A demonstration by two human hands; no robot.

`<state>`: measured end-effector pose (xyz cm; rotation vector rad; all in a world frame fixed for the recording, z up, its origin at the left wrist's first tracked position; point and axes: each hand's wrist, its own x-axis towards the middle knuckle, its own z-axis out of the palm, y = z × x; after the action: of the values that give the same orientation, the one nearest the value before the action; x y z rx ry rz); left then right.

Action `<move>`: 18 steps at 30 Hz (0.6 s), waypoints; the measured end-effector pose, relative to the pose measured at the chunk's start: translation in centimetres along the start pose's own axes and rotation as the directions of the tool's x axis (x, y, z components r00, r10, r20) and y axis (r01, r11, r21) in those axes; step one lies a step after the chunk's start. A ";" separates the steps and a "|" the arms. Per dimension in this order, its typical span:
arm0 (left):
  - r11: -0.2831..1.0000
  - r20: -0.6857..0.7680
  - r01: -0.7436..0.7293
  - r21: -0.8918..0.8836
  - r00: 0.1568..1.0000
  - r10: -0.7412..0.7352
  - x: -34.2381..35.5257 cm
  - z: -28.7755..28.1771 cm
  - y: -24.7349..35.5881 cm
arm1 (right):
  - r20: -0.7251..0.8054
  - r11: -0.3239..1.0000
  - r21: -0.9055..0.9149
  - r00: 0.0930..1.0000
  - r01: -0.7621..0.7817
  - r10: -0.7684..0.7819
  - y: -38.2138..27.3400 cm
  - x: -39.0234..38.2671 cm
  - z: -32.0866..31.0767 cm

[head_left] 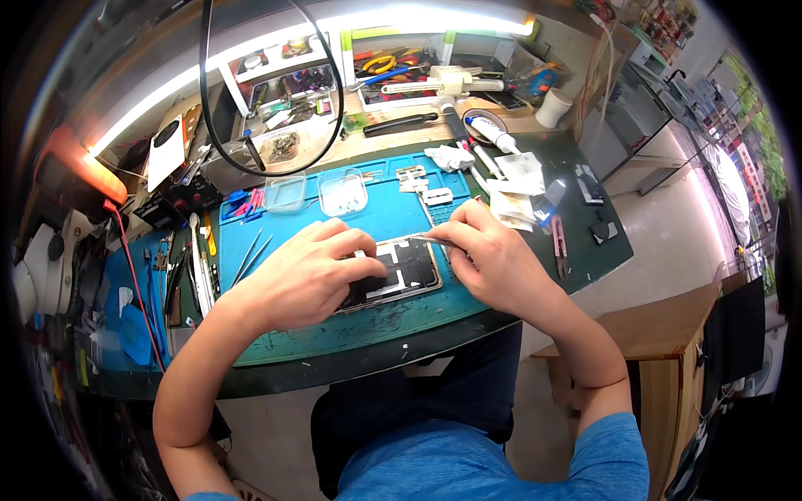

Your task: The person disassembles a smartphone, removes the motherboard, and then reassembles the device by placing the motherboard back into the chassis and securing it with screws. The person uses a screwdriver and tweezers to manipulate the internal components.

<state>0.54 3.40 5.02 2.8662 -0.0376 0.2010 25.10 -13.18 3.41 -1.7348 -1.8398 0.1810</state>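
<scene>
A disassembled phone [408, 269], dark inside with white strips, lies on the blue work mat [284, 334]. My left hand [313, 271] is curled over the phone's left part, fingers bent down onto it, hiding that end. My right hand [489, 259] grips thin metal tweezers [435, 240], their tips at the phone's upper right area. Two more tweezers [253, 255] lie left of my left hand. Clear plastic boxes [342, 190] and a metal fixture [424, 185] sit toward the back of the mat.
Crumpled white papers [514, 188], a white tube [493, 132] and pink-handled pliers [558, 246] lie at right. Tools [200, 267] and a red cable [135, 275] crowd the left. A black cable loop [330, 125] hangs above the shelves [359, 96]. A wooden cabinet [652, 326] stands lower right.
</scene>
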 end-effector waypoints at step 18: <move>0.999 -0.173 0.038 0.026 0.984 -0.033 -1.9 -0.3 -0.8 | 0.137 0.978 0.078 0.970 0.193 -0.202 -0.5 1.7 1.0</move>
<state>-1.36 4.28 4.79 2.8640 0.0502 0.4450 24.18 -11.33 3.40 -1.5176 -2.0748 0.2879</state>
